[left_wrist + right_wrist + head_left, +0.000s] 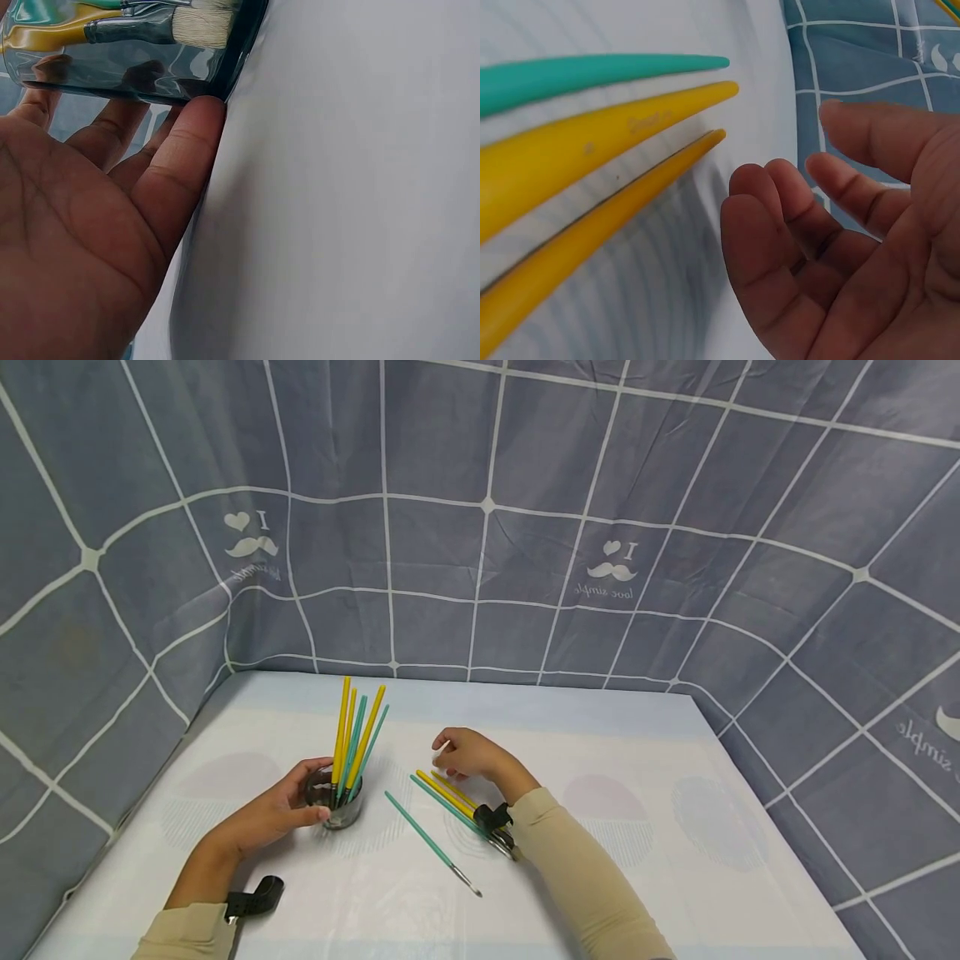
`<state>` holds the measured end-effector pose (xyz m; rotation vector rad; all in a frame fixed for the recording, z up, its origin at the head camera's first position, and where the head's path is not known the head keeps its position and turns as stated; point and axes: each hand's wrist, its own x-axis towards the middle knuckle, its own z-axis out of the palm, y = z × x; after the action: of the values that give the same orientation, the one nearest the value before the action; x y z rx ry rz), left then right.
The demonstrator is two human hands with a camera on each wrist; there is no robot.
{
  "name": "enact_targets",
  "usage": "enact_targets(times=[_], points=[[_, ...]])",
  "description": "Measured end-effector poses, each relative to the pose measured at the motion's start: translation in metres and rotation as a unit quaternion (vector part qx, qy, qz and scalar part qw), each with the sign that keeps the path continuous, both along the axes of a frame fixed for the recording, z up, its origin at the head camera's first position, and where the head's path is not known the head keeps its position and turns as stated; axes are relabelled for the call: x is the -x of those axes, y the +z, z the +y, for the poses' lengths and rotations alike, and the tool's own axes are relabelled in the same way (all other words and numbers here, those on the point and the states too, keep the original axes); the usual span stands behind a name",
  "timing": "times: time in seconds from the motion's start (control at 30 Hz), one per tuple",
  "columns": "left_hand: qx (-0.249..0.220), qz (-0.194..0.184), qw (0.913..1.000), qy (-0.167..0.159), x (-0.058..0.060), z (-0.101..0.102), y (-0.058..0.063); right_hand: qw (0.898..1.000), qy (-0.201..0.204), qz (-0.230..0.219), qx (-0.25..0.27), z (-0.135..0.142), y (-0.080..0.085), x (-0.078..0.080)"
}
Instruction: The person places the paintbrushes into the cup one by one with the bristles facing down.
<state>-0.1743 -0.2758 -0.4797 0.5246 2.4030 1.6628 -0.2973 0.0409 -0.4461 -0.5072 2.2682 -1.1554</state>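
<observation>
My left hand (pixel 273 810) holds a clear glass (pixel 347 815), its thumb on the near side and fingers around the far side. Several paintbrushes (pixel 360 739) with yellow and green handles stand bristles-down in it. In the left wrist view, a pale bristle head (pixel 201 27) shows through the glass wall. The right hand (pixel 468 753) hovers with loosely bent fingers, holding nothing. Beside it lie yellow paintbrushes (pixel 622 133) and a green paintbrush (pixel 600 75), their handle tips close to its fingers; the wrist covers part of them in the head view.
A single green paintbrush (pixel 420 828) lies apart on the table between the glass and the other loose brushes. The white table (pixel 600 893) has pale printed circles. A grey-blue checked curtain (pixel 435 552) rises behind the table and along both sides.
</observation>
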Motion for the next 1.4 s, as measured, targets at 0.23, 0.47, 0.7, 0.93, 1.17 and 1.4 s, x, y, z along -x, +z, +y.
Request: enact_targets(times=[0.23, 0.47, 0.7, 0.93, 1.17, 1.4], points=[[-0.002, -0.006, 1.0000, 0.004, -0.001, -0.001, 0.000, 0.999, 0.011, 0.008, -0.033, 0.002, -0.003, -0.002], [-0.003, -0.005, 1.0000, 0.004, -0.001, 0.000, 0.000, 0.999, 0.033, -0.015, -0.036, 0.003, -0.005, -0.005], [-0.003, -0.005, 1.0000, 0.006, -0.002, 0.001, 0.001, 0.998, 0.053, -0.012, -0.039, 0.002, -0.012, -0.004], [0.000, -0.004, 1.0000, 0.008, -0.003, 0.001, 0.002, 0.996, 0.064, 0.012, -0.061, 0.000, -0.014, -0.005], [0.000, -0.003, 1.0000, 0.003, -0.002, 0.001, 0.002, 0.994, 0.066, 0.033, -0.081, -0.003, -0.012, -0.006], [-0.003, 0.000, 1.0000, 0.000, -0.002, 0.001, 0.002, 0.997, 0.060, 0.006, -0.051, 0.003, -0.011, -0.001]])
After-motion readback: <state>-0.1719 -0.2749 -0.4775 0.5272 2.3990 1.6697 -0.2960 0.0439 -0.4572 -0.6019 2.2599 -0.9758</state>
